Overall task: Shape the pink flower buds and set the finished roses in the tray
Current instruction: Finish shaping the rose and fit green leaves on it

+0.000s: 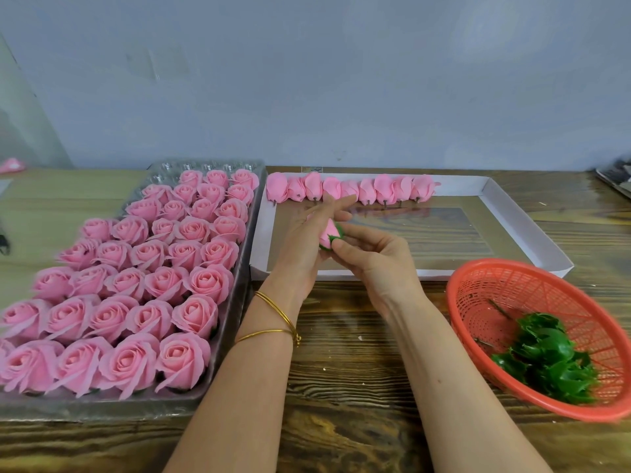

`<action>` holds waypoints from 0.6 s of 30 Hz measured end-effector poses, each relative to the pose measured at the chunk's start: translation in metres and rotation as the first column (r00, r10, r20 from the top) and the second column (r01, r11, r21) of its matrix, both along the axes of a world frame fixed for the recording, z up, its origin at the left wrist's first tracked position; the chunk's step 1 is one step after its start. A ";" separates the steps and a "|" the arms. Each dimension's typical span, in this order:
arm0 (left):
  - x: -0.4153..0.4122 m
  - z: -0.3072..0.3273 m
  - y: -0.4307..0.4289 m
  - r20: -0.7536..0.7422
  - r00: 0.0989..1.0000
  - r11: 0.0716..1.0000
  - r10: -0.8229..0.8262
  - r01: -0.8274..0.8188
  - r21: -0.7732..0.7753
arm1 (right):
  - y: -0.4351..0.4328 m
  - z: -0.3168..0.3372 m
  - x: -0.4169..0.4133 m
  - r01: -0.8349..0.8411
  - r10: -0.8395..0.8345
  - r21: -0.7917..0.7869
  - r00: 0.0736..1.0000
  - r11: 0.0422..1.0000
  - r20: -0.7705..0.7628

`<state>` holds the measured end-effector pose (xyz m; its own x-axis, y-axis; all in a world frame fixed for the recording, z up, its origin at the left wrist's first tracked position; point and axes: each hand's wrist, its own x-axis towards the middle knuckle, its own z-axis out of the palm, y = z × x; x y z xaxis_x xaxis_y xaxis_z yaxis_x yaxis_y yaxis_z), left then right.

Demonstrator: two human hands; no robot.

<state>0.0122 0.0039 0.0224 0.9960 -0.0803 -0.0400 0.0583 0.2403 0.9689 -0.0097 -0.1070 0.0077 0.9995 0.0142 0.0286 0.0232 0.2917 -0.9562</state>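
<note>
A pink bud [328, 234] with a green calyx at its base sits between both hands over the white box lid [526, 213]. My left hand [304, 247] cups it from the left with fingers curled around it. My right hand [372, 257] pinches its green base with thumb and fingertips. A row of several unshaped pink buds [351, 189] lies along the far edge of the lid. The clear plastic tray [218, 377] on the left is packed with several finished pink roses [136, 295].
An orange plastic basket [505, 285] holding green calyx pieces [549, 356] stands tilted at the right, close to my right forearm. The wooden table [341, 387] runs to a grey wall behind. A dark object lies at the far right edge.
</note>
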 end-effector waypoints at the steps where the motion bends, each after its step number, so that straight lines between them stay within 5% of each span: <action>1: 0.000 0.000 0.000 0.001 1.000 1.000 -0.005 0.005 0.004 | -0.001 0.000 0.000 0.001 -0.001 -0.023 1.000 1.000 0.014; 18: 0.001 -0.004 -0.003 0.047 0.998 0.998 -0.043 0.041 0.058 | -0.002 0.002 -0.001 -0.004 0.020 -0.124 0.992 0.992 0.127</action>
